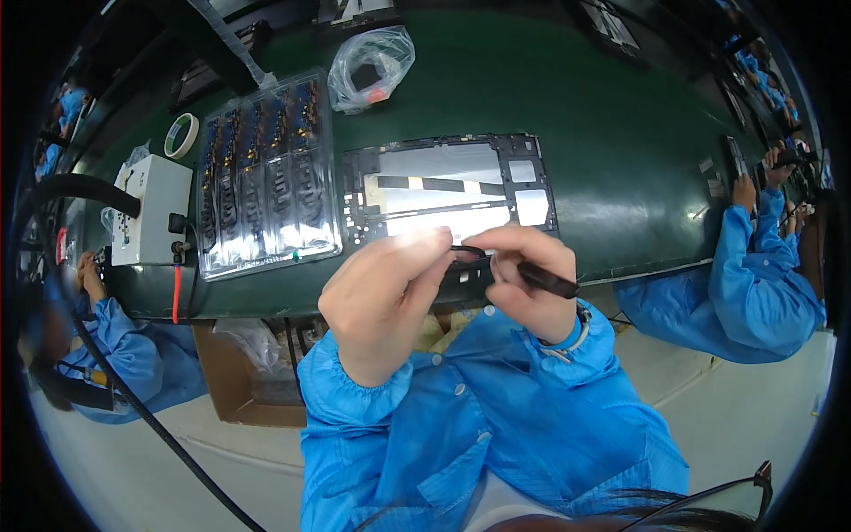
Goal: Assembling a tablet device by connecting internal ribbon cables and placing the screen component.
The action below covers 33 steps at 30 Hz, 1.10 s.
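My left hand (377, 288) and my right hand (534, 270) are close together over the near edge of a tablet-like device frame (443, 166). Between their fingertips is a small black curved part (470, 252), and the left fingers pinch one end of it. The right hand is closed around a slim black tool (548, 281), whose end sticks out past the palm; its kind is not clear. The right fingertips also meet the black part. The device frame lies flat with its silvery inside up, with black strips across it and small components at its left side.
To the left lies a clear plastic tray (270, 177) of small parts, beside a white box (152, 210) with a thick hose. A tape roll (181, 136) and a plastic bag (372, 69) lie farther back. A cardboard box (235, 377) stands below the edge; co-workers (753, 266) sit either side.
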Tool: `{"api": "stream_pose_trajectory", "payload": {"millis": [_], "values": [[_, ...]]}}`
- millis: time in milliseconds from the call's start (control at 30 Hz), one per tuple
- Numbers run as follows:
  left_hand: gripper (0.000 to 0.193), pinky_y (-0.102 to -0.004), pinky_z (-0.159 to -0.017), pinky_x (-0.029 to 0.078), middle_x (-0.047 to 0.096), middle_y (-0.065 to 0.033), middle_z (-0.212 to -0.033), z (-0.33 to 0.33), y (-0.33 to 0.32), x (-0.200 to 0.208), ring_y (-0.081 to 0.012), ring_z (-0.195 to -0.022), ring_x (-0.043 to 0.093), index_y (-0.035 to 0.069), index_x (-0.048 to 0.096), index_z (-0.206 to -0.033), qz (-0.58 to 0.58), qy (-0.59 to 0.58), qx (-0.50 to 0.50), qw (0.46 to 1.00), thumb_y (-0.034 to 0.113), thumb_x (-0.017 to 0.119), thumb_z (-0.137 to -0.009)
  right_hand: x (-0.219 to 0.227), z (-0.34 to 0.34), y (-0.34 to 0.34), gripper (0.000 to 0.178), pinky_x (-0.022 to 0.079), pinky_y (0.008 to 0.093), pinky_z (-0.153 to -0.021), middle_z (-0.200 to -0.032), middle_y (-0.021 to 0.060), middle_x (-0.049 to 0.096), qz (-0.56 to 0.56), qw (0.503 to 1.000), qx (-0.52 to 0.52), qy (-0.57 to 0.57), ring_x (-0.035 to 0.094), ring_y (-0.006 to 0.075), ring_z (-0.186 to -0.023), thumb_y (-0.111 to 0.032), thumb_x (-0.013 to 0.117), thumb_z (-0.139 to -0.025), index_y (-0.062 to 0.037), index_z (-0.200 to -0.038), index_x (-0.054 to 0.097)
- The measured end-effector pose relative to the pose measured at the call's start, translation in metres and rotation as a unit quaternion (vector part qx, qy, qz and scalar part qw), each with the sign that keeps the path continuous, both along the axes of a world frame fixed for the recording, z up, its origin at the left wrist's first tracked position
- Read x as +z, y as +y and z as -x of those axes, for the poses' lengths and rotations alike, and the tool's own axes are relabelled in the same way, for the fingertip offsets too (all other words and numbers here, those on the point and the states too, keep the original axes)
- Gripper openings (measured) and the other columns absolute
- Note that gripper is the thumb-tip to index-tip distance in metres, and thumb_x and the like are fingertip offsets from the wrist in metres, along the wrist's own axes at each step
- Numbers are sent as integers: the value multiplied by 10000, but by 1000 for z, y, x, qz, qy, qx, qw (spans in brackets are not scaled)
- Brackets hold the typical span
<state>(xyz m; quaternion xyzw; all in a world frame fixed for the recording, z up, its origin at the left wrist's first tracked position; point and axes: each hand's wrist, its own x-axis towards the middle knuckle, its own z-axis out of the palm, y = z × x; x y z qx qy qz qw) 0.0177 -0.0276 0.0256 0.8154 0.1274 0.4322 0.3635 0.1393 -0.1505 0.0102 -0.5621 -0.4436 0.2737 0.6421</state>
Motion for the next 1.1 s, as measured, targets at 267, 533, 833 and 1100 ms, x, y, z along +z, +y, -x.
{"api": "stream_pose_trajectory", "payload": {"millis": [267,533,833,1100], "values": [[196,-268,-663,514,664,-125,-840,-7,-25,-8,-225,-763,659,-4,643,-852,180,-122,37,975,-41,707,-670,5,12,14,225,460,243,-543,-795,89,652,-107,972,-128,-168,611,158,-645,34,701,-661,-29,-871,657],[207,-260,-679,509,665,-144,-835,-10,-23,-15,-225,-764,661,-24,645,-872,44,-110,69,991,-70,688,-675,-4,18,12,288,495,287,-572,-844,102,654,-139,919,-176,-324,647,238,-720,-8,716,-649,-34,-928,650],[234,-273,-670,517,665,-143,-849,-2,-17,-16,-229,-758,662,-16,648,-874,26,-121,86,989,-90,637,-653,-7,22,15,344,463,267,-537,-876,93,653,-136,894,-159,-396,637,215,-687,4,698,-599,-26,-939,649],[205,-295,-671,516,667,-130,-857,57,52,-35,-232,-750,651,-1,647,-865,-167,9,264,950,-87,613,-682,-12,17,2,259,468,264,-549,-799,120,644,-169,939,-167,-247,610,206,-629,79,656,-653,-21,-892,646]]}}
